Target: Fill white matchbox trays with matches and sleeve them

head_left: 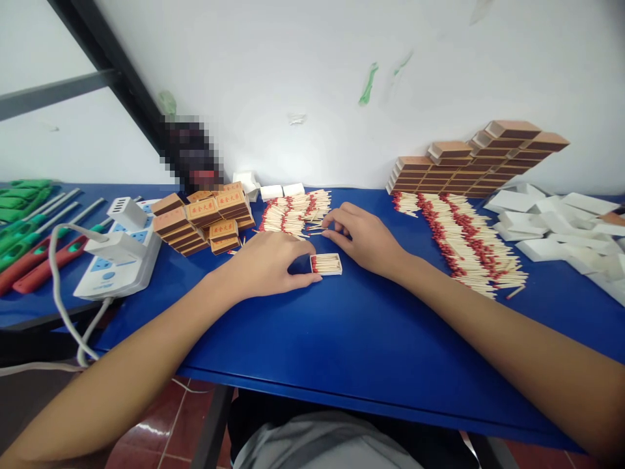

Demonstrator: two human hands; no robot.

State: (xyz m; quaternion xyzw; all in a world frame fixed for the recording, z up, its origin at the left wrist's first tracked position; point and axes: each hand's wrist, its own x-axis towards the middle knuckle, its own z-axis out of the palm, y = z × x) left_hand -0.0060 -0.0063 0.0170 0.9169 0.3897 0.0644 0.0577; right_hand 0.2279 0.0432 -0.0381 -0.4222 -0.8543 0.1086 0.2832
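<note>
In the head view, a small white matchbox tray (326, 271) with red-tipped matches in it lies on the blue table. My left hand (271, 264) grips the tray's left end between thumb and fingers. Just beyond the tray, my right hand (364, 240) has its thumb and index finger pinched at the end of a match (315, 233), beside a spread pile of loose matches (293, 212). To the left of that pile stand stacked orange-brown matchboxes (202, 218) with printed labels, close behind my left hand.
A wide bed of matches (463, 241) lies to the right, before a stepped stack of matchboxes (469, 163) at the wall. White empty trays (551, 221) are heaped far right. On the left are a power strip (122, 260) with cables and green-and-red handled tools (43, 247).
</note>
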